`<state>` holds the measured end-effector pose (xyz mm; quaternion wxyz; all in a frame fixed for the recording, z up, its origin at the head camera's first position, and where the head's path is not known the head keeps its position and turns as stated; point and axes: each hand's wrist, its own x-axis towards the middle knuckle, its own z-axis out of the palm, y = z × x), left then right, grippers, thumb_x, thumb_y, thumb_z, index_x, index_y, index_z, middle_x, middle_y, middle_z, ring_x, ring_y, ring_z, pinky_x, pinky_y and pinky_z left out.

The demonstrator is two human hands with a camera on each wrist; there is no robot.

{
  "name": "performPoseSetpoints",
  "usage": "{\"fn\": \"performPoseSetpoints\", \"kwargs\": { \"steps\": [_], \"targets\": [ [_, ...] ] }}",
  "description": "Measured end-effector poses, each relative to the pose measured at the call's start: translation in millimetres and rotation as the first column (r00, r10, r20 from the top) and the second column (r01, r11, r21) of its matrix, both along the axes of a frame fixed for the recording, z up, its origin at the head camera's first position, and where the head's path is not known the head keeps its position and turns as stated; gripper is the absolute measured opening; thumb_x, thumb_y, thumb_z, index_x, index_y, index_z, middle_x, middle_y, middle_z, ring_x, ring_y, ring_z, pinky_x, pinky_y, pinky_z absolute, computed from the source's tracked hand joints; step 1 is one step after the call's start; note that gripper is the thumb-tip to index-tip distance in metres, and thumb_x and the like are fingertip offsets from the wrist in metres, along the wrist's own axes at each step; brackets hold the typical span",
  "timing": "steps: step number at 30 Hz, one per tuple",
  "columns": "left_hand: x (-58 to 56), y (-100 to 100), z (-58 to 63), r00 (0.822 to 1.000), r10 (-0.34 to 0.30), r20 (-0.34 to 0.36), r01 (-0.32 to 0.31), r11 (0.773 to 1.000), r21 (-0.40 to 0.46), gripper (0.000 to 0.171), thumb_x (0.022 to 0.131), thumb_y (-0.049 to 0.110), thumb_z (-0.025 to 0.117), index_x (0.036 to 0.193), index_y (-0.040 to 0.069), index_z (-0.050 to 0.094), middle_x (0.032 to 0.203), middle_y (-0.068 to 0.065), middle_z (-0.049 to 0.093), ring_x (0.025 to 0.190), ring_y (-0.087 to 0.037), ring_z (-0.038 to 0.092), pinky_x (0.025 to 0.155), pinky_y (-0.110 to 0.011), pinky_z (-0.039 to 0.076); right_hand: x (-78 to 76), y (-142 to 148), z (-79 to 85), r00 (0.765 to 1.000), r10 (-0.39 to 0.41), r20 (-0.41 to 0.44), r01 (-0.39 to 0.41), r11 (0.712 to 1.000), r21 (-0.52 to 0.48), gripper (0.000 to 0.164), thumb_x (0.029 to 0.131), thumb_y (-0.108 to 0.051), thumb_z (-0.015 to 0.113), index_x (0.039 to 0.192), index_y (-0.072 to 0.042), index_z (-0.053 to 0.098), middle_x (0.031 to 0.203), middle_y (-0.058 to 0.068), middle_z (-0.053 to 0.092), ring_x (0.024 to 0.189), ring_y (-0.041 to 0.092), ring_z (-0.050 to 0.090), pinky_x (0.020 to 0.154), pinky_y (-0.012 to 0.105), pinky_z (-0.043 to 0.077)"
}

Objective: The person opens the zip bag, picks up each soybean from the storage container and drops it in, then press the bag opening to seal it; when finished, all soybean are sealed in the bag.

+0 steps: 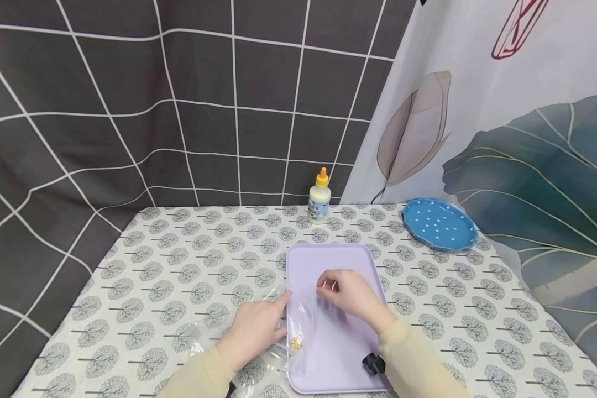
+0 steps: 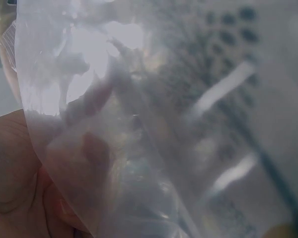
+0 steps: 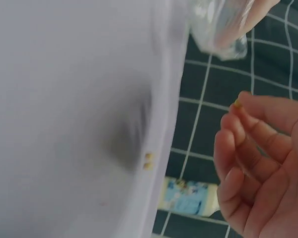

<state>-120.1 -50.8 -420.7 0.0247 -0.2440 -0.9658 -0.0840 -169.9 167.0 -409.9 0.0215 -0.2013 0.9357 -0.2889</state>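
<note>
In the head view, my left hand (image 1: 256,331) lies at the left edge of a lilac tray (image 1: 338,354), its index finger stretched toward the rim. It holds a clear plastic bag (image 1: 303,365), which fills most of the left wrist view (image 2: 154,163). Several small yellow kernels (image 1: 296,344) are in the bag over the tray. My right hand (image 1: 350,293) hovers above the tray's middle. Between its thumb and index finger it pinches a yellow kernel (image 3: 237,103), as the right wrist view shows. Two loose kernels (image 3: 148,161) lie near the tray's far rim there.
A glue bottle (image 1: 319,202) with a yellow cap and orange tip stands behind the tray. At the back right sits a blue scalloped plate (image 1: 439,224) with white dots. A tree-print cloth (image 1: 179,287) covers the table; a dark checked curtain (image 1: 199,127) hangs behind.
</note>
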Motion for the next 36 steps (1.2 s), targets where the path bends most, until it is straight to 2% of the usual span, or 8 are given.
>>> {"fn": "performPoseSetpoints", "kwargs": {
  "steps": [5, 11, 21, 26, 36],
  "targets": [
    [0.6, 0.2, -0.4, 1.000, -0.004, -0.018, 0.004, 1.000, 0.003, 0.071, 0.071, 0.038, 0.079, 0.130, 0.009, 0.055, 0.072, 0.001, 0.065, 0.057, -0.013, 0.057, 0.049, -0.025, 0.044, 8.6, -8.2, 3.5, 0.991, 0.130, -0.031, -0.132, 0.990, -0.045, 0.004, 0.085, -0.020, 0.070, 0.085, -0.017, 0.068, 0.070, -0.013, 0.058, 0.063, 0.000, 0.048, 0.058, 0.019, 0.044],
    [1.9, 0.5, -0.9, 1.000, -0.007, -0.027, 0.007, 1.000, 0.003, 0.070, 0.072, 0.040, 0.079, 0.130, 0.008, 0.055, 0.072, 0.001, 0.065, 0.059, -0.013, 0.058, 0.050, -0.026, 0.045, 13.8, -14.4, 5.7, 0.985, 0.166, -0.043, -0.168, 0.985, -0.049, 0.004, 0.084, -0.019, 0.071, 0.084, -0.017, 0.068, 0.071, -0.014, 0.058, 0.064, -0.001, 0.048, 0.059, 0.018, 0.043],
    [2.6, 0.8, -0.8, 1.000, -0.004, -0.024, 0.004, 1.000, -0.004, 0.070, 0.071, 0.039, 0.079, 0.130, 0.009, 0.055, 0.072, 0.000, 0.065, 0.057, -0.014, 0.057, 0.048, -0.025, 0.042, 10.1, -6.6, 3.1, 0.995, 0.091, -0.030, -0.092, 0.996, -0.019, 0.005, 0.085, -0.021, 0.070, 0.084, -0.017, 0.067, 0.071, -0.014, 0.058, 0.064, 0.001, 0.049, 0.058, 0.019, 0.043],
    [2.2, 0.8, 0.4, 1.000, 0.001, 0.002, -0.001, 1.000, -0.001, 0.071, 0.072, 0.039, 0.079, 0.131, 0.008, 0.055, 0.078, -0.003, 0.068, 0.060, -0.015, 0.060, 0.050, -0.026, 0.044, 0.6, 2.9, -2.4, 0.999, 0.031, -0.006, -0.031, 0.999, -0.013, 0.005, 0.083, -0.019, 0.071, 0.084, -0.017, 0.067, 0.070, -0.013, 0.058, 0.062, 0.003, 0.050, 0.057, 0.019, 0.043],
    [0.3, 0.7, 1.1, 1.000, 0.008, 0.021, -0.008, 1.000, -0.007, 0.072, 0.072, 0.040, 0.078, 0.132, 0.008, 0.054, 0.076, -0.001, 0.067, 0.057, -0.013, 0.057, 0.049, -0.025, 0.042, -17.5, 24.8, -14.5, 0.995, -0.058, 0.085, 0.063, 0.997, -0.054, 0.008, 0.080, -0.010, 0.073, 0.084, -0.013, 0.066, 0.068, -0.007, 0.059, 0.058, 0.008, 0.052, 0.053, 0.022, 0.045]
  ]
}}
